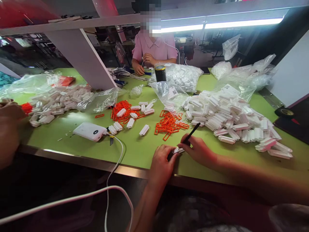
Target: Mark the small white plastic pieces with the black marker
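Note:
My left hand (162, 161) is curled around a small white plastic connector (178, 150) at the near edge of the green table (135, 146). My right hand (198, 149) pinches a thin black tool (191, 134) whose tip points up and away, with its lower end at the connector. Just beyond my hands lies a pile of orange clips (170, 124). To the right a big heap of white connectors (229, 119) spreads across the table.
A white power bank (89, 131) with a white cable lies at left, near more orange clips (120, 111) and loose connectors. Plastic bags of parts sit at left and back. A person in a pink shirt (154, 48) works opposite beside a black can (160, 73). Another person's hand (8, 129) is at far left.

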Motion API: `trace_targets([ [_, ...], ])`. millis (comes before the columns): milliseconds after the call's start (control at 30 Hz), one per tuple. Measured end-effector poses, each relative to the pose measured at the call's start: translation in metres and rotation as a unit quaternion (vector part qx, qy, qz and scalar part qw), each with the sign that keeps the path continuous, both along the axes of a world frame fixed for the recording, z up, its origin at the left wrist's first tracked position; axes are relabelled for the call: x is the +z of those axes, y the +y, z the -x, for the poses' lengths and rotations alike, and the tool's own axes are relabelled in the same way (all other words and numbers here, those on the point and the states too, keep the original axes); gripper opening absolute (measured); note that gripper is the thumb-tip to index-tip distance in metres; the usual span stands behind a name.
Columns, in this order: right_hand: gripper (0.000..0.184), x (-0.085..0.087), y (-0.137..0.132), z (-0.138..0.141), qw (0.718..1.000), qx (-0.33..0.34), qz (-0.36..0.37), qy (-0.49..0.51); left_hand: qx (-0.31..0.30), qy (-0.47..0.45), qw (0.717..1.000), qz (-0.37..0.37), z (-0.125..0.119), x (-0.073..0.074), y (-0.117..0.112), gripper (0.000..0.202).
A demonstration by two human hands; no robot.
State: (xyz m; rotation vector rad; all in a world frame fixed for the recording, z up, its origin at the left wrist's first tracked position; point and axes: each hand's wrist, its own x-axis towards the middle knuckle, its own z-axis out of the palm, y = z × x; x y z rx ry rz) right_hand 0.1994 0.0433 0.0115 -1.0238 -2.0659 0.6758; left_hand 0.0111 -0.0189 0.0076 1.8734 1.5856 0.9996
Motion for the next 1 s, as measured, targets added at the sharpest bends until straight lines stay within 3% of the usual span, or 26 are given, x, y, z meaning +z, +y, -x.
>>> trace_targets([
  [200,0.03,0.0021,-0.0036,0.0013,0.991,0.039,-0.108,-0.061,0.001,0.006,1.0,-0.001,-0.0007,-0.0012,0.0009,0.009],
  [300,0.034,0.0006,-0.0035,0.0031,0.987,0.058,-0.129,-0.083,0.001,0.015,1.0,-0.004,-0.0004,-0.0017,0.0012,0.008],
  [500,0.035,-0.0033,0.0025,0.0013,1.0,-0.01,0.016,0.025,0.002,0.01,1.0,-0.009,0.0007,-0.0032,0.0008,0.011],
  [600,0.035,-0.0026,0.0038,0.0001,0.997,-0.021,0.053,0.047,0.003,0.014,1.0,-0.012,0.0008,-0.0036,0.0003,0.012],
  [1000,0.025,-0.0019,0.0016,-0.0013,1.0,-0.002,0.027,0.001,0.004,-0.003,1.0,-0.006,-0.0003,-0.0016,-0.0001,0.01],
])
